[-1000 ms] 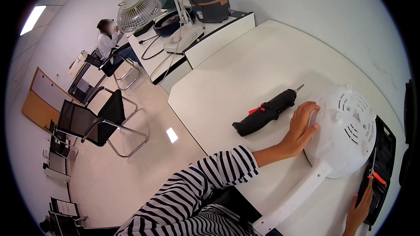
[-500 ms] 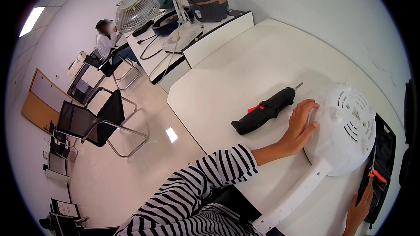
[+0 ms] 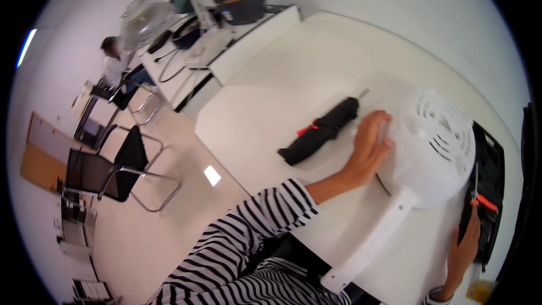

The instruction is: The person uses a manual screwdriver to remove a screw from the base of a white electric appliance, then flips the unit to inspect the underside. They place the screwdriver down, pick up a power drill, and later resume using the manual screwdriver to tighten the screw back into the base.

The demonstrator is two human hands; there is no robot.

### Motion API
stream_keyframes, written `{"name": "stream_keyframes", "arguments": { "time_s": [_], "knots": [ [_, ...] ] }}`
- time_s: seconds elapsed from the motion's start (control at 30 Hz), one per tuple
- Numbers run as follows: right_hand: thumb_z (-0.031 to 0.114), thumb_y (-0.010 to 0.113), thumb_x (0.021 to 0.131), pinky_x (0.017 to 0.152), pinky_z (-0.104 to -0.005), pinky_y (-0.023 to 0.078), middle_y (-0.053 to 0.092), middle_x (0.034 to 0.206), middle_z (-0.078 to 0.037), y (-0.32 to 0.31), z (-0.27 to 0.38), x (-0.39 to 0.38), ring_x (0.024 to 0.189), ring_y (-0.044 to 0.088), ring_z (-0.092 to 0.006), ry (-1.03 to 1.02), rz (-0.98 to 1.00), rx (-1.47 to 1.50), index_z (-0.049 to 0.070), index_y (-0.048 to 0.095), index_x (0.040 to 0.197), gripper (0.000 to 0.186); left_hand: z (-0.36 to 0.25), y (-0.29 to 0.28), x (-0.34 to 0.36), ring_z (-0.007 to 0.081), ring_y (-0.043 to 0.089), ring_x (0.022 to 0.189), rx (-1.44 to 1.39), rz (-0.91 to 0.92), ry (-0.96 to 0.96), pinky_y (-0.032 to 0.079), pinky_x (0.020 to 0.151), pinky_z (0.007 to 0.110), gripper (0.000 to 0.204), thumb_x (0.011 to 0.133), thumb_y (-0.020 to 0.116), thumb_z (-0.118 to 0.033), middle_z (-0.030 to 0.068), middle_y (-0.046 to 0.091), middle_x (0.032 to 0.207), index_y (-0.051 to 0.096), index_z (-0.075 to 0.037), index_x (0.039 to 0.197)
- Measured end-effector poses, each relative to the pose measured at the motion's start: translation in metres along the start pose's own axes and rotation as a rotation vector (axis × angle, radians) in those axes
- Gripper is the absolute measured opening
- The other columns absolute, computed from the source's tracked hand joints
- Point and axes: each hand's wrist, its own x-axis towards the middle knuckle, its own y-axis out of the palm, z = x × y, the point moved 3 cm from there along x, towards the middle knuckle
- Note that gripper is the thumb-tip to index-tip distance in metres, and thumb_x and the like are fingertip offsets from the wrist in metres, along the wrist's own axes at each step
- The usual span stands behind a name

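A white dome-shaped housing (image 3: 426, 161) with vent slots and a long flat arm (image 3: 372, 237) rests on the table in front of me; it resembles a lamp head. Against its left side lies my left hand (image 3: 367, 149), fingers and thumb spread. Right of the dome, my right hand (image 3: 466, 245) is at a black tool case (image 3: 491, 155), its fingers closed at the orange handle of a thin-shafted screwdriver (image 3: 476, 183). The palm side is hidden. A black power screwdriver (image 3: 322, 131) with a red trigger and metal bit lies left of the dome.
Another orange-handled tool (image 3: 486, 203) sits in the case. Beyond the white table (image 3: 282, 90), a side desk holds a grilled lamp (image 3: 148, 20) and a grey box (image 3: 240, 3). A black chair (image 3: 116, 169) stands left; a person (image 3: 116, 65) sits farther back.
My view has shifted, so the table and its things appear farther left and higher, slightly blurred. Both hands keep about the same places relative to the dome and the case.
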Motion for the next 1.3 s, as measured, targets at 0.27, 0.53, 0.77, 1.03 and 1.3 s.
{"name": "stream_keyframes", "arguments": {
  "time_s": [0.27, 0.53, 0.77, 1.03, 1.3],
  "knots": [
    [0.015, 0.057, 0.083, 0.094, -0.0401, 0.040, 0.048, 0.126, -0.016, -0.012, 0.014, 0.000, 0.114, 0.048, -0.0331, -0.080, -0.090, 0.076, 0.011, 0.036, 0.137, 0.058, 0.003, -0.003, 0.000, 0.0238, 0.031, 0.121, -0.009, 0.056, -0.037, 0.023, 0.100, 0.034, 0.042, 0.092, 0.044, -0.021, 0.0105, 0.034, 0.131, 0.035, -0.004, 0.130],
    [0.014, 0.058, 0.081, 0.082, -0.0372, 0.047, 0.049, 0.122, -0.015, -0.015, 0.023, 0.002, 0.101, 0.055, -0.0274, -0.042, -0.116, 0.047, 0.011, 0.037, 0.136, 0.059, 0.001, -0.002, 0.001, 0.0190, 0.028, 0.123, 0.028, 0.097, -0.036, 0.025, 0.097, 0.035, 0.044, 0.092, 0.041, -0.022, 0.0071, 0.029, 0.134, 0.032, -0.006, 0.132],
    [0.015, 0.059, 0.081, 0.082, -0.0379, 0.047, 0.049, 0.123, -0.015, -0.012, 0.021, 0.001, 0.103, 0.054, -0.0273, -0.049, -0.130, 0.030, 0.011, 0.036, 0.137, 0.060, 0.008, -0.003, 0.000, 0.0187, 0.028, 0.123, 0.034, 0.104, -0.038, 0.025, 0.097, 0.035, 0.044, 0.092, 0.041, -0.023, 0.0072, 0.029, 0.135, 0.032, -0.007, 0.132],
    [0.015, 0.059, 0.082, 0.085, -0.0391, 0.047, 0.050, 0.121, -0.016, -0.012, 0.021, -0.001, 0.105, 0.054, -0.0290, -0.040, -0.140, 0.027, 0.012, 0.038, 0.136, 0.058, 0.003, -0.002, 0.001, 0.0181, 0.027, 0.124, -0.013, 0.105, -0.048, 0.026, 0.097, 0.034, 0.042, 0.093, 0.042, -0.021, 0.0078, 0.029, 0.136, 0.031, -0.006, 0.131],
    [0.012, 0.061, 0.080, 0.082, -0.0378, 0.048, 0.052, 0.118, -0.015, -0.011, 0.020, -0.001, 0.102, 0.055, -0.0272, -0.033, -0.155, 0.026, 0.012, 0.041, 0.134, 0.057, 0.005, -0.002, 0.001, 0.0182, 0.028, 0.124, -0.024, 0.105, -0.012, 0.025, 0.097, 0.033, 0.042, 0.093, 0.042, -0.021, 0.0083, 0.029, 0.137, 0.031, -0.005, 0.131]
  ]
}}
